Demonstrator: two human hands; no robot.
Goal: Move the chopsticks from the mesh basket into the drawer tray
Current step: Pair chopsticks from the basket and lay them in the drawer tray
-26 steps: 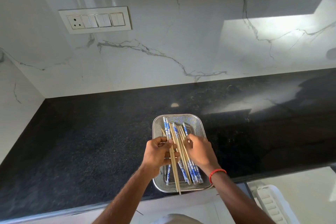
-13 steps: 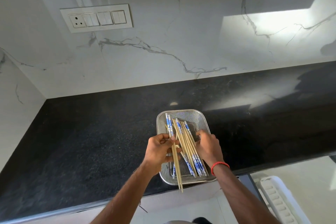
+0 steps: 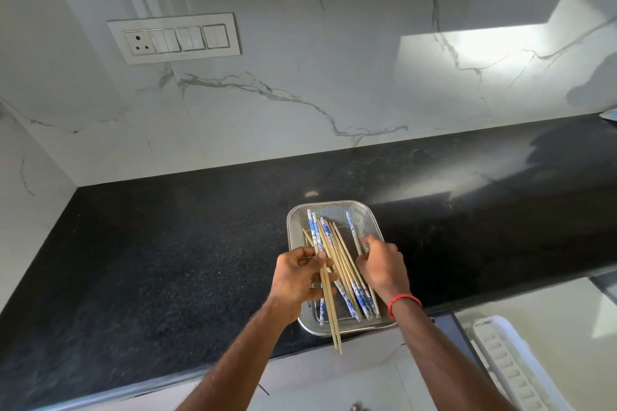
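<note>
A metal mesh basket [image 3: 298, 217] sits at the front edge of the black counter. In it lie several chopsticks [image 3: 341, 253], some plain wood, some with blue and white ends. My left hand [image 3: 297, 280] grips a bundle of them over the basket's left side; two plain ones stick out past the counter edge. My right hand [image 3: 382, 265] is over the basket's right side and pinches a single blue-patterned chopstick [image 3: 353, 231] apart from the bundle. A white drawer tray [image 3: 510, 367] shows at the lower right.
The black granite counter [image 3: 167, 260] runs left and right of the basket. A marble wall with a switch panel [image 3: 175, 38] stands behind. White cabinet fronts [image 3: 334, 377] lie below the counter edge.
My right hand has moved right and pulled one patterned chopstick away from the bundle. My left hand keeps its grip on the gathered chopsticks.
</note>
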